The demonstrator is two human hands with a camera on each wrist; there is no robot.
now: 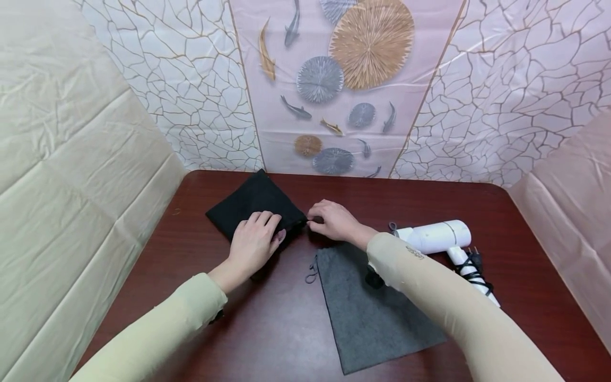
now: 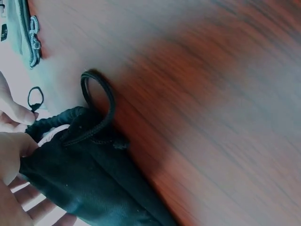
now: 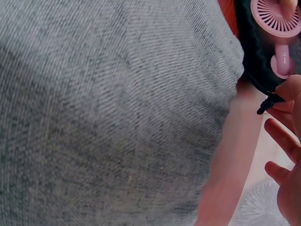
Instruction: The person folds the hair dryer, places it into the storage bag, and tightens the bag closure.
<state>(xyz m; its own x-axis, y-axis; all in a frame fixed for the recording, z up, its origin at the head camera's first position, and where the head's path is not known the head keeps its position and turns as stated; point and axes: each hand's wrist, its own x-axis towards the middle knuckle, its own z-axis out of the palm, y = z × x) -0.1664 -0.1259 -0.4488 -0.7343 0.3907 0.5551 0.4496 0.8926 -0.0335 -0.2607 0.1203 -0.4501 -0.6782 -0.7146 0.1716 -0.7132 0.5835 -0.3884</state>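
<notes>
A black drawstring pouch (image 1: pixel 260 196) lies flat at the left of the table, its mouth facing right. My left hand (image 1: pixel 254 243) grips it near the mouth, fingers over the cloth and thumb at the opening. Inside that opening shows the round, slotted pink end of an appliance (image 3: pixel 265 21), with a finger touching it; its body is hidden in the pouch. With thumb and fingertips, my right hand (image 1: pixel 336 220) pinches the black drawstring (image 3: pixel 269 102) at the pouch's corner. Another black cord loop (image 2: pixel 111 101) stands out from the other side of the mouth.
A grey drawstring pouch (image 1: pixel 369 313) lies flat below my right forearm. At the right is a white appliance with a thick barrel (image 1: pixel 436 236) and a handle (image 1: pixel 460 257) wrapped in black cord, its plug beside it. A patterned cloth backs the table.
</notes>
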